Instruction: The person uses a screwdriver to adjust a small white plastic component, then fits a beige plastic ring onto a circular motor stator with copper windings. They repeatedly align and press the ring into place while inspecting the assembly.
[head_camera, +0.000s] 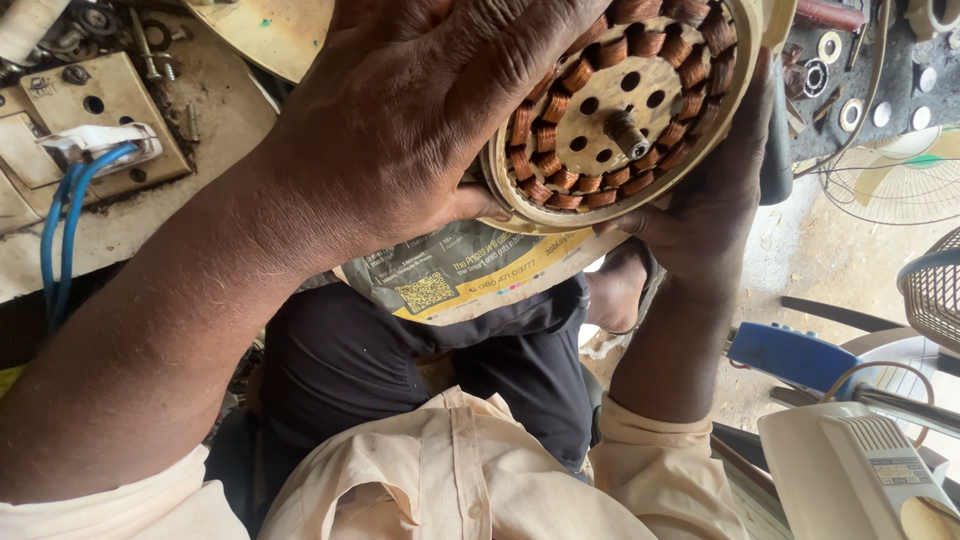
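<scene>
One round fan motor stator (620, 105), held up in the air over the person's lap, top centre of the head view. Cream metal housing rim, thin and circular. Inside it a ring of copper coils (560, 180), reddish-brown, ribbed wire texture, packed side by side; too many partly hidden to count exactly. Centre plate is pale, flat, with about seven small round holes visible and one short grey steel shaft (628, 132) sticking out at the middle.

Left hand (420, 110) lies over the stator's left side, palm down, fingers curled over the rim and covering part of the coil ring. Right hand (715, 200) cups the right and lower rim from behind, fingers wrapped around the edge, thumb at the bottom of the rim. Both closed on the stator.

Under the stator, one printed paper sheet (470, 270), yellow and grey, crumpled, lies across the dark trousers (400, 360). Cream cloth sleeves (640, 470), two.

Left edge: one beige switch plate (90, 120) with two blue wires (60, 230), loose screws around. Right edge: one wire fan guard (890, 180), one blue plastic part (790, 355), one white plastic casing (860, 470), several small ring washers (830, 45) on a dark surface.
</scene>
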